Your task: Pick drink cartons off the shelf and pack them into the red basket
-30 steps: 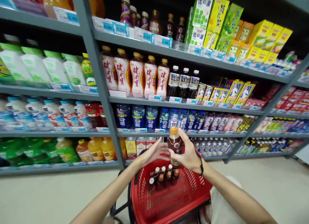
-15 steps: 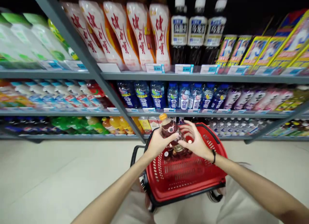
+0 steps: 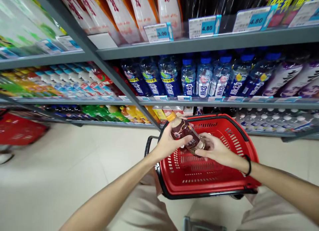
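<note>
Between my hands a bottle (image 3: 183,129) with a dark brown label and an orange cap lies tilted, its cap toward the upper left. My left hand (image 3: 169,143) wraps round the upper part near the cap, thumb across the label. With fingers and thumb, my right hand (image 3: 214,149) grips the base end. Both hands are over a red shopping basket (image 3: 199,187) with black rims that stands between my legs. Whatever lies in the basket below the bottle is mostly hidden by my hands.
Drink shelves (image 3: 189,46) run across in front of me. Blue-capped bottles (image 3: 188,76) fill the middle shelf, clear bottles (image 3: 269,119) the lower right. At the far left are another red basket (image 3: 21,128) and a person's shoe (image 3: 5,157). A grey object (image 3: 203,224) shows at the bottom edge.
My view has tilted down and nearer to the shelves, bringing the other red basket into sight at left. The bottle is now tilted further over, and my right hand has shifted to its base.
</note>
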A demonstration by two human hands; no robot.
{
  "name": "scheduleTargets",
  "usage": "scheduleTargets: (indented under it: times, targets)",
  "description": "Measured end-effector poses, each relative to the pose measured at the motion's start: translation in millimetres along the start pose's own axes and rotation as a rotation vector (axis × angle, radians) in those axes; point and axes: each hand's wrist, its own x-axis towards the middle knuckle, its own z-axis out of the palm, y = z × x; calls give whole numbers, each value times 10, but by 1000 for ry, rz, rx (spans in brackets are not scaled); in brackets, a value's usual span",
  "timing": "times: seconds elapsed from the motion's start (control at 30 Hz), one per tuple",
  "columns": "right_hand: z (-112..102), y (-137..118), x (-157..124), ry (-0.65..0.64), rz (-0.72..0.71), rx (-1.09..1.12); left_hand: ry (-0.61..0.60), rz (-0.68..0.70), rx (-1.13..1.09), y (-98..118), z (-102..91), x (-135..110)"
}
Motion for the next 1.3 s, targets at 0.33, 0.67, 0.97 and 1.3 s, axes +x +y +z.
scheduleTargets:
  times: [0.33,0.67,0.97,1.3]
  targets:
    - [-1,-182,-70,-296,124,78,-86,79,-172,3,-122,12]
    - [130,-142,-107,-96,-58,-110,-59,97,-67,44,-203,-55]
    - [175,-62,-214,159,-135,-592,-38,107,115,20,-124,-176]
    - [-13,-284,-140,-240,-166,-737,-70,156,67,-37,-96,-227]
